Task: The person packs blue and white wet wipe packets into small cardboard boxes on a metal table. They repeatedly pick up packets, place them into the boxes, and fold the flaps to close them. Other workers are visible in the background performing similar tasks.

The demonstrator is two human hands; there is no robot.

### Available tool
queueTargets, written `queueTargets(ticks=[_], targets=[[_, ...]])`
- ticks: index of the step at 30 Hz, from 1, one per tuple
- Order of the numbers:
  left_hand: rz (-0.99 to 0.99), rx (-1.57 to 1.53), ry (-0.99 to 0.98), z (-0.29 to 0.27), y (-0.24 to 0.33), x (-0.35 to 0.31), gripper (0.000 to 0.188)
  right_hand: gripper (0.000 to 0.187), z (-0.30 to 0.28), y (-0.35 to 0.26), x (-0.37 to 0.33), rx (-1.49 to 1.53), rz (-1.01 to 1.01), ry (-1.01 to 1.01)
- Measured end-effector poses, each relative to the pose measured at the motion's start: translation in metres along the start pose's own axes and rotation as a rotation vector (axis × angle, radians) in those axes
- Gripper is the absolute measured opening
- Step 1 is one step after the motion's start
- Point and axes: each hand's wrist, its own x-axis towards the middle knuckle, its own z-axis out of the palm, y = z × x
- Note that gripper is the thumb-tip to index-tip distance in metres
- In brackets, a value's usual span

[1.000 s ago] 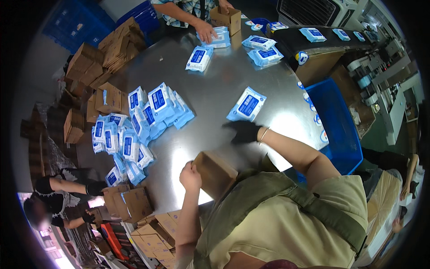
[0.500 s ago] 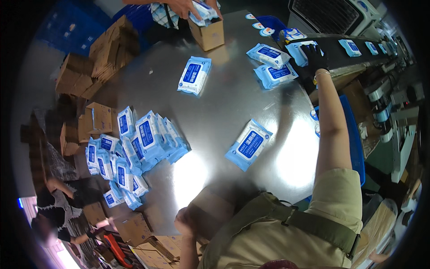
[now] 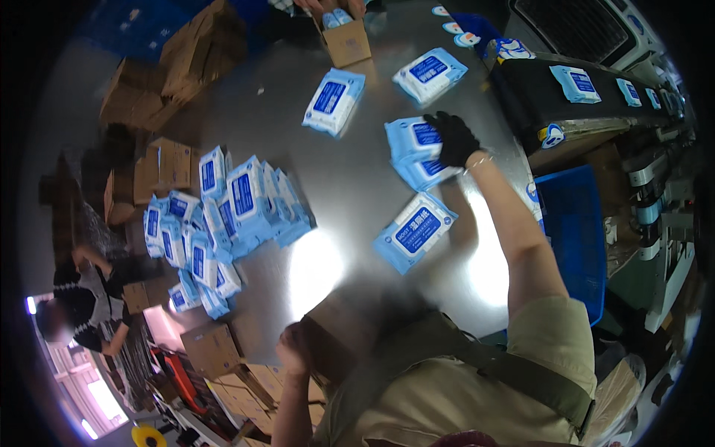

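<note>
The fingers of the black-gloved right hand (image 3: 456,141) bend over two soft, shiny packs (image 3: 403,141), right of centre; whether they grip, I cannot tell. The bare left hand (image 3: 293,349) is closed on a brown cardboard box (image 3: 335,331), lower centre. Blue labels (image 3: 425,133) carry white writing. The metal table (image 3: 350,171) is smooth.

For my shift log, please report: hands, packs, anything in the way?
Right gloved hand on two wipes packs. Left hand holding cardboard box. Third wipes pack lies in between.

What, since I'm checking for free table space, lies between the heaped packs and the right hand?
Bare tabletop, then two packs partly under the right hand, in the head view.
</note>
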Motion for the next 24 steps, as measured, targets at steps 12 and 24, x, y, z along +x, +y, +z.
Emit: queueTargets(ticks=[12,24], targets=[[-0.046,-0.052,0.009,-0.002,0.006,-0.005,0.019,0.083,-0.011,-0.096,-0.043,0.007,-0.372,-0.276],[-0.309,-0.024,-0.014,-0.001,0.024,-0.004,0.02,0.085,-0.026,-0.136,-0.017,0.245,-0.09,-0.185]])
